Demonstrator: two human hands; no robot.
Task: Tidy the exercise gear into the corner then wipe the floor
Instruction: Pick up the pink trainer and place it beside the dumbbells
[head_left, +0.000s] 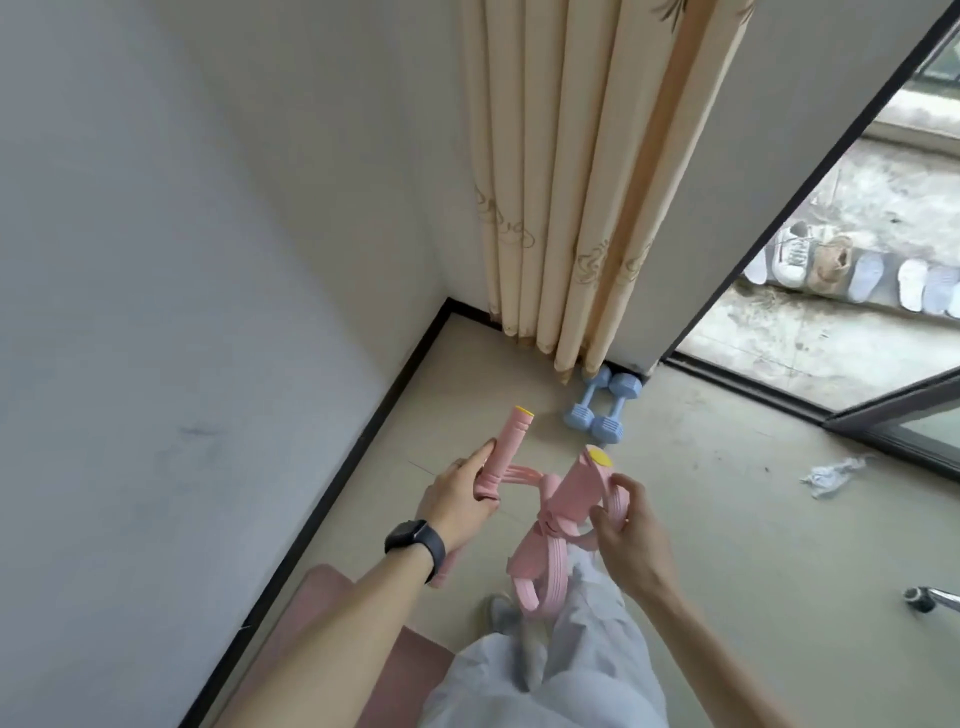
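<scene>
I hold a pink pedal resistance puller (563, 496) above the floor. My left hand (460, 493) grips its pink foam handle bar, whose yellow-capped end points up toward the corner. My right hand (621, 525) pinches the pink bands beside the other yellow-capped foam roll. Pink foot loops dangle below between my hands. Two light blue dumbbells (602, 402) lie side by side on the floor in the corner, at the foot of the curtain.
A beige curtain (576, 182) hangs in the corner over the black skirting. A pink mat (332, 613) lies along the left wall. A crumpled white cloth (831, 475) lies on the floor at right. A metal leg (930, 600) and an open glass door with shoes outside are further right.
</scene>
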